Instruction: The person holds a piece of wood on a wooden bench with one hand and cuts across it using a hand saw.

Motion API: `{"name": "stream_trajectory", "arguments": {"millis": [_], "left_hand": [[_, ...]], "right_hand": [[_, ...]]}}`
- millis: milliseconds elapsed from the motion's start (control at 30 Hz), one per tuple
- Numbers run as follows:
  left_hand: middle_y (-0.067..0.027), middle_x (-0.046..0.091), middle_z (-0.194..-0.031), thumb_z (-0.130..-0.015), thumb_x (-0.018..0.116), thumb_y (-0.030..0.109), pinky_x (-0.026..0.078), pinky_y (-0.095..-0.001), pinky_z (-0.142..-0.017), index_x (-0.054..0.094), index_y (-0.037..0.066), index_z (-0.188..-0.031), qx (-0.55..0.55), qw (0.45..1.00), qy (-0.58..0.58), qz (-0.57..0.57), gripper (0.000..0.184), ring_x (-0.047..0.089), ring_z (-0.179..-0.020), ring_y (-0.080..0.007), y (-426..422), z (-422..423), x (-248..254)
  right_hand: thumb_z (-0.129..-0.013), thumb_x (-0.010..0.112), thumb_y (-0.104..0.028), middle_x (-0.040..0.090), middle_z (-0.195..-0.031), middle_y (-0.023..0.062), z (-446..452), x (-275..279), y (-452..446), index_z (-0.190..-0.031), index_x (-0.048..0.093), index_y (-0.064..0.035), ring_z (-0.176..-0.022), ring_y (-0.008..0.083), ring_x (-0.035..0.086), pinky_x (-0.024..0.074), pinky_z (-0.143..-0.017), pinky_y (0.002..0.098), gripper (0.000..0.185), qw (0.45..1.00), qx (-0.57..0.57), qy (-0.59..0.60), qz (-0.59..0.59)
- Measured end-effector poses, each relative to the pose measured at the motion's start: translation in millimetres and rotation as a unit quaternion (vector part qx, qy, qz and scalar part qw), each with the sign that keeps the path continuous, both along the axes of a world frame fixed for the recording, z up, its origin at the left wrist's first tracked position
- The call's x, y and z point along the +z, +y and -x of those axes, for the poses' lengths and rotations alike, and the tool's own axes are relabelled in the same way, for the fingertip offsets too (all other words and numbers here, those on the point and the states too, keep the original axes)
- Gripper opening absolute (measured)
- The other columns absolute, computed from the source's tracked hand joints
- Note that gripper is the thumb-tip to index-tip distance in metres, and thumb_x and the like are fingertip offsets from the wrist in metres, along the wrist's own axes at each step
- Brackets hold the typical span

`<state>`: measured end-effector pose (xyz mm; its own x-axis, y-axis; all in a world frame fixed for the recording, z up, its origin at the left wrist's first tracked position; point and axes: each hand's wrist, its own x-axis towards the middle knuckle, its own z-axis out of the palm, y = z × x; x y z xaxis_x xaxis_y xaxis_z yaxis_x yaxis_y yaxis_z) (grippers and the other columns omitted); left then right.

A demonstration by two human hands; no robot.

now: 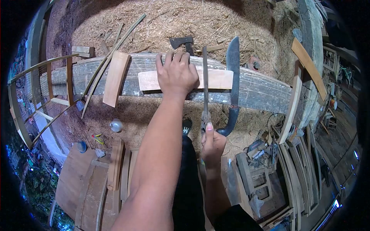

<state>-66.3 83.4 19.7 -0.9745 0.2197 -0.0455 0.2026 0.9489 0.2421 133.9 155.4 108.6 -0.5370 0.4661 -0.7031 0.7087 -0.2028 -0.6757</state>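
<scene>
My left hand (176,75) lies spread on a pale wooden board (216,79), which rests across a grey weathered beam (260,90). In my right hand (212,144) is the handle of a long narrow saw-like tool (205,77); its blade points forward and crosses the board to the right of my left hand. A large machete (232,57) with a dark curved handle lies over the board's right end, just right of the tool. Another pale board (116,79) sits on the beam to the left, beside thin wooden strips (101,69).
Beyond the beam an axe head (181,41) lies among wood shavings. A slatted wooden frame (69,81) stands at left. Curved planks (308,67) lean at right. Below are a clear jar (116,125), wood pieces (115,165) and a handsaw blade (232,183).
</scene>
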Motion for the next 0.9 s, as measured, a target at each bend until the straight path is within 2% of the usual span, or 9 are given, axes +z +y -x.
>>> {"name": "stream_trajectory", "arguments": {"millis": [67,167,267,300,433,667,700,800,900], "left_hand": [[-0.0033,0.074,-0.122,-0.086,0.056,0.022,0.032,-0.0506,-0.116,0.077,0.015,-0.111,-0.002,1.000,-0.006,0.000,0.034,0.063,-0.120,-0.0229,0.2,0.6,0.6],[-0.0041,0.074,-0.118,-0.086,0.060,0.026,0.029,-0.0505,-0.118,0.077,0.012,-0.111,-0.006,1.000,-0.011,-0.017,0.034,0.060,-0.122,-0.0234,0.0,0.2,-1.5],[-0.0034,0.074,-0.120,-0.085,0.057,0.021,0.033,-0.0500,-0.115,0.077,0.015,-0.109,-0.006,1.000,0.018,-0.002,0.032,0.063,-0.119,-0.0227,-1.3,1.6,-1.1],[-0.0032,0.074,-0.119,-0.085,0.057,0.021,0.033,-0.0500,-0.115,0.077,0.014,-0.109,-0.004,1.000,0.007,-0.004,0.032,0.063,-0.119,-0.0226,-1.2,2.5,1.5],[-0.0033,0.074,-0.121,-0.085,0.058,0.023,0.031,-0.0502,-0.117,0.077,0.013,-0.110,-0.003,1.000,0.005,-0.011,0.032,0.062,-0.122,-0.0226,1.9,1.1,-2.4],[-0.0041,0.073,-0.123,-0.085,0.059,0.025,0.030,-0.0512,-0.118,0.078,0.012,-0.111,-0.002,1.000,-0.006,-0.010,0.034,0.061,-0.124,-0.0235,0.0,0.1,-2.4],[-0.0044,0.074,-0.122,-0.085,0.059,0.025,0.030,-0.0517,-0.118,0.078,0.012,-0.111,-0.001,1.000,-0.008,-0.029,0.034,0.061,-0.124,-0.0238,-0.5,0.2,-2.5],[-0.0047,0.074,-0.120,-0.085,0.059,0.025,0.030,-0.0518,-0.118,0.078,0.012,-0.110,0.008,0.999,0.004,-0.034,0.034,0.061,-0.123,-0.0239,0.3,-0.5,-7.2],[-0.0027,0.075,-0.118,-0.083,0.057,0.019,0.035,-0.0489,-0.114,0.078,0.015,-0.106,-0.002,0.999,0.031,-0.011,0.031,0.065,-0.117,-0.0219,0.1,0.0,-3.9]], "right_hand": [[-0.110,0.051,-0.032,0.041,-0.049,-0.0036,-3.3,1.8,-6.8,-0.054,0.046,-0.0079,-0.045,0.0062,0.036,0.0234,-0.046,0.0277,0.062,0.998,0.012,0.012,-0.054],[-0.110,0.051,-0.031,0.042,-0.049,-0.0030,-13.6,14.4,-14.6,-0.053,0.047,-0.0063,-0.045,0.0074,0.039,0.0246,-0.046,0.0298,0.062,0.990,0.053,-0.027,-0.128],[-0.109,0.051,-0.031,0.043,-0.048,-0.0027,-12.1,18.0,-6.8,-0.054,0.049,-0.0036,-0.046,0.0090,0.042,0.0263,-0.046,0.0317,0.062,0.995,0.042,-0.050,-0.078],[-0.109,0.052,-0.032,0.043,-0.049,-0.0030,-4.1,12.2,-6.1,-0.055,0.050,-0.0024,-0.046,0.0101,0.041,0.0271,-0.047,0.0322,0.062,0.986,0.084,-0.025,-0.145],[-0.109,0.053,-0.035,0.045,-0.050,-0.0014,28.0,3.6,-11.0,-0.055,0.048,-0.0032,-0.049,0.0099,0.042,0.0287,-0.048,0.0322,0.063,0.996,0.016,-0.013,-0.091],[-0.108,0.054,-0.036,0.044,-0.050,-0.0011,5.9,34.7,-10.4,-0.055,0.048,-0.0040,-0.050,0.0095,0.043,0.0301,-0.049,0.0330,0.063,0.988,0.060,-0.112,-0.088],[-0.110,0.052,-0.033,0.044,-0.051,-0.0020,16.9,20.6,-4.3,-0.056,0.048,-0.0040,-0.049,0.0084,0.040,0.0290,-0.048,0.0321,0.061,0.993,0.062,-0.014,-0.101],[-0.111,0.051,-0.030,0.043,-0.053,-0.0026,43.9,-3.4,-7.6,-0.058,0.048,-0.0040,-0.049,0.0074,0.038,0.0279,-0.048,0.0310,0.059,0.991,0.059,0.000,-0.123],[-0.110,0.052,-0.031,0.044,-0.053,-0.0013,-14.5,19.9,-19.5,-0.059,0.048,-0.0038,-0.049,0.0082,0.039,0.0281,-0.048,0.0321,0.058,0.992,0.051,-0.040,-0.108]]}}
